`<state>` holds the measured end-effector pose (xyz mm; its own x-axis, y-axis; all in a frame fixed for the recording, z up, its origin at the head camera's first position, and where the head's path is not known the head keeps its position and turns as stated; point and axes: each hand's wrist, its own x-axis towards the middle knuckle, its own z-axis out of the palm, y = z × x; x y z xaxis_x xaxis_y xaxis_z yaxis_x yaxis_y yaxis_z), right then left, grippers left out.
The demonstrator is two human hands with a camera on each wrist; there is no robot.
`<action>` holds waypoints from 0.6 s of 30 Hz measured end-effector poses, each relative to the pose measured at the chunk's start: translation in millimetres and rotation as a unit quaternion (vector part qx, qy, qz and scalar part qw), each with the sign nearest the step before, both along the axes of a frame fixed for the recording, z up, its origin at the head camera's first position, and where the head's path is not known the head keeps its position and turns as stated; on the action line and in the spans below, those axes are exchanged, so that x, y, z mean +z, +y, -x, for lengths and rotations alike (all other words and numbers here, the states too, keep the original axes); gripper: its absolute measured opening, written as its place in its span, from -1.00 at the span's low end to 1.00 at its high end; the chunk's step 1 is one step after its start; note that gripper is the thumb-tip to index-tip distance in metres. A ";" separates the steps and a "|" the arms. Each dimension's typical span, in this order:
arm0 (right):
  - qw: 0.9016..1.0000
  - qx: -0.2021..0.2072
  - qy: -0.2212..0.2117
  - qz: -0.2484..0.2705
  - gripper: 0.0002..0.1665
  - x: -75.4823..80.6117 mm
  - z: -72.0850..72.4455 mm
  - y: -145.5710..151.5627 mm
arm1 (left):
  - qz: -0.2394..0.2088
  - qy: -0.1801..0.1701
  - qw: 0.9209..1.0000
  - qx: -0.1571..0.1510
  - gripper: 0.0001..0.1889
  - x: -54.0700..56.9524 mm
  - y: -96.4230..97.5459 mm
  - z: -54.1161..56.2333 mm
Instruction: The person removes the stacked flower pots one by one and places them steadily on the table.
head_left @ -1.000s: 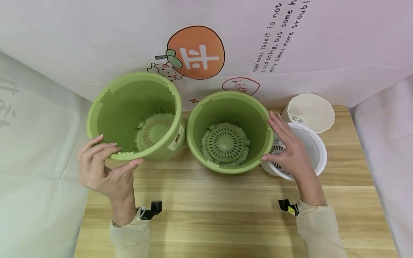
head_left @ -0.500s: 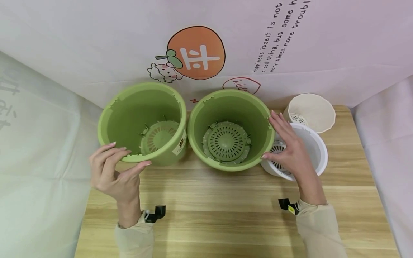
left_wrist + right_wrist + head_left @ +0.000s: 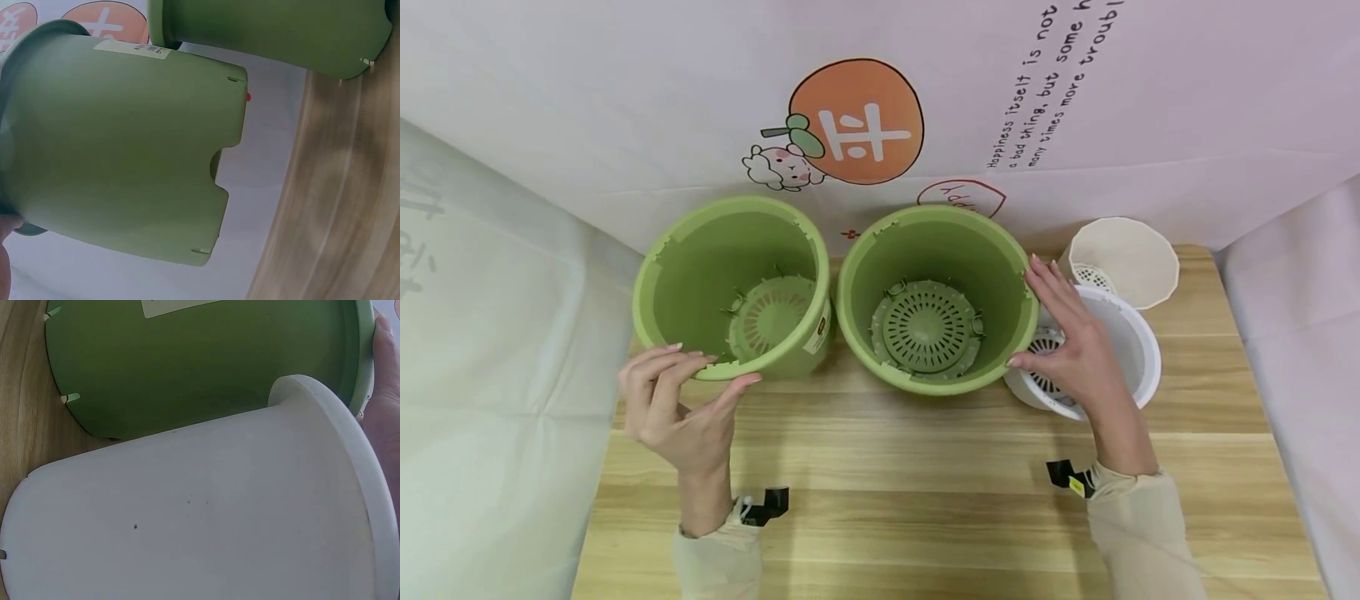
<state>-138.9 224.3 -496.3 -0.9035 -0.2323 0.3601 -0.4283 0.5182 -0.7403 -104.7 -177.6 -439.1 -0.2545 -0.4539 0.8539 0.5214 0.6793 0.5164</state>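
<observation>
In the head view two green plastic flower pots with slotted bottoms stand side by side. My left hand (image 3: 681, 421) grips the near rim of the left pot (image 3: 658, 329), fingertips over the rim and thumb outside. In the left wrist view this pot's notched base (image 3: 125, 150) shows apart from the wooden table top, with white cloth between them. My right hand (image 3: 1075, 346) rests on the right side of the middle pot's rim (image 3: 925, 385), fingers spread and nearly straight. That pot (image 3: 206, 369) stands on the table in the right wrist view.
A white pot (image 3: 1142, 367) stands beneath my right hand, partly hidden by it. Behind it lies a cream faceted pot (image 3: 1131, 258), tilted. White printed cloth (image 3: 700, 92) rises behind the table (image 3: 910, 500) and along its sides.
My left hand has brought the left pot to the right and nearer to me, beside the middle pot. The middle pot has shifted very slightly away; my right hand has hardly moved.
</observation>
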 end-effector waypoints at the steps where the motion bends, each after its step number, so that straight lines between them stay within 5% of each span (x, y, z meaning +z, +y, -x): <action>1: 1.000 -0.001 0.000 -0.001 0.35 -0.1 0.1 -0.2 | 0.002 -0.004 1.000 0.001 -0.27 -0.8 -0.2 -0.5; 18: 1.000 -0.008 -0.022 0.005 0.33 1.4 1.4 -0.4 | 0.034 -0.086 0.996 0.003 -0.24 -19.3 -6.2 -12.5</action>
